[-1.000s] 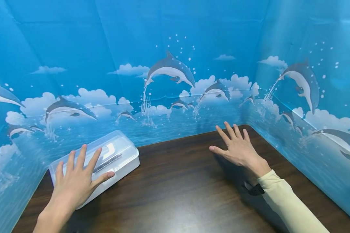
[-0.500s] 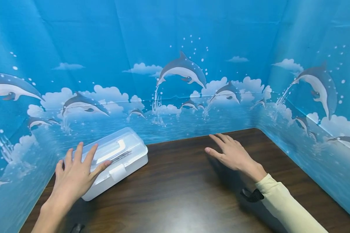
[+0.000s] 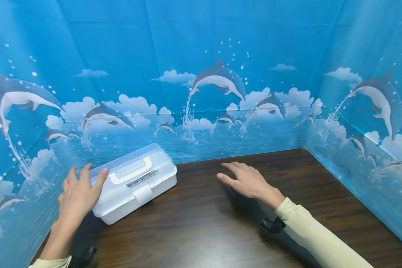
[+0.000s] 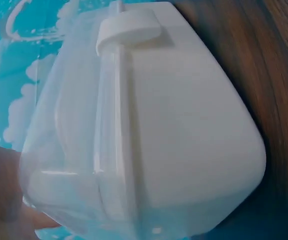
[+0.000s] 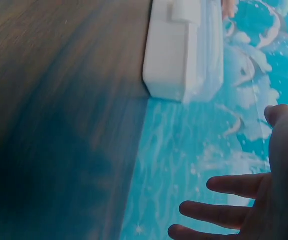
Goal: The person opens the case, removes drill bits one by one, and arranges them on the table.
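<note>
A white plastic box (image 3: pixel 122 213) with a clear lid stands on the left of the table, its lid down. The lid carries a white handle (image 3: pixel 130 176); a white latch (image 3: pixel 143 194) sits at the front. Thin dark printed or slim items (image 3: pixel 142 178) show beside the handle. My left hand (image 3: pixel 77 195) is at the box's left end, fingers loosely bent; whether it touches the box I cannot tell. To the right of the box, my right hand (image 3: pixel 249 181) hovers over the table with fingers extended, holding nothing. The right wrist view shows its spread fingers (image 5: pixel 229 215).
The dark wood-grain table (image 3: pixel 194 223) is bounded by a blue dolphin-print backdrop (image 3: pixel 187 44) at the back and both sides. The box stands near the back edge. Black wrist straps (image 3: pixel 273 225) are on both forearms.
The head view has turned left, so the box appears farther right. My left hand has gone from over the lid to the box's left end. My right hand has moved left, towards the box.
</note>
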Tool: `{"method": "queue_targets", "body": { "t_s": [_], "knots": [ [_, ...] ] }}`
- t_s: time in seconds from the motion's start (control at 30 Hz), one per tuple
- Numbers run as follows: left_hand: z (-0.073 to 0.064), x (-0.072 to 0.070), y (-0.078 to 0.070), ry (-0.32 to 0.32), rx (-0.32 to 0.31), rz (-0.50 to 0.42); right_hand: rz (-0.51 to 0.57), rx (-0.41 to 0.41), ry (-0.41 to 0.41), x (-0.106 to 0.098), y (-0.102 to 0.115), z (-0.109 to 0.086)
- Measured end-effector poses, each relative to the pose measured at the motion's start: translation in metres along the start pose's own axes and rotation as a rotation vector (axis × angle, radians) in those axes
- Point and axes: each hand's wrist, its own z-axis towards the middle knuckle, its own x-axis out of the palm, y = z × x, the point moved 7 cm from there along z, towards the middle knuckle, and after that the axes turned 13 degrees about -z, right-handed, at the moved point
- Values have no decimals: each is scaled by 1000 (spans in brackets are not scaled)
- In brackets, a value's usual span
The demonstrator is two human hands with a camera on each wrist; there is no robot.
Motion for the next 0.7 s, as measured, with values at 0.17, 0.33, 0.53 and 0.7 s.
{"method": "queue_targets", "body": {
  "t_s": [0.17, 0.33, 0.53, 0.7],
  "knots": [
    [8, 2, 15, 123, -59, -213, 50, -40, -6, 5, 23, 11],
    [12, 2, 26, 272, -206, -422, 158, -79, 12, 15, 50, 26],
    [12, 4, 41, 284, -346, -571, 306, -111, 109, 34, 80, 39],
    [18, 11, 51, 300, -414, -718, 502, -113, 168, 48, 102, 50]
  ]
}}
